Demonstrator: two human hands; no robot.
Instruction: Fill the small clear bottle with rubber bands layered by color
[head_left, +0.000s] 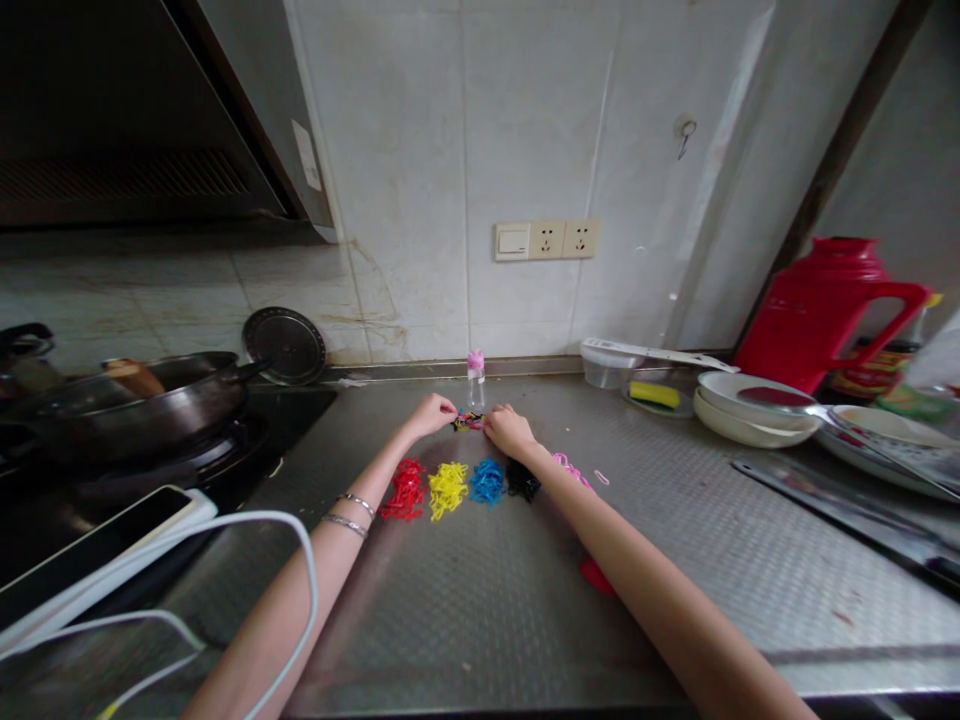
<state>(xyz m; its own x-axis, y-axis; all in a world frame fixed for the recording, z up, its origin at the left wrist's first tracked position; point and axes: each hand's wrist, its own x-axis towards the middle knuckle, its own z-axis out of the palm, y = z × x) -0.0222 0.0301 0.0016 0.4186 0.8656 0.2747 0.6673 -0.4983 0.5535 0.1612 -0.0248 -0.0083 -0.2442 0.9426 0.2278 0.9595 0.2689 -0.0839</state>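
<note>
Both hands are at a small mixed-colour pile of rubber bands on the metal counter. My left hand is at its left side, thumb and fingertips pinched together; anything between them is too small to make out. On the pile's right edge rests my right hand, fingers curled and closed, their tips partly hidden. Nearer me lie sorted heaps: red bands, yellow bands, blue bands, black bands and pink bands. My right forearm partly covers the black and pink ones. Behind the mixed pile stands a clear bottle with a pink cap.
Left, a wok sits on the stove, and a phone with a white cable lies nearby. At right are stacked bowls, a knife, a sponge and a red thermos. A red object shows beside my right forearm.
</note>
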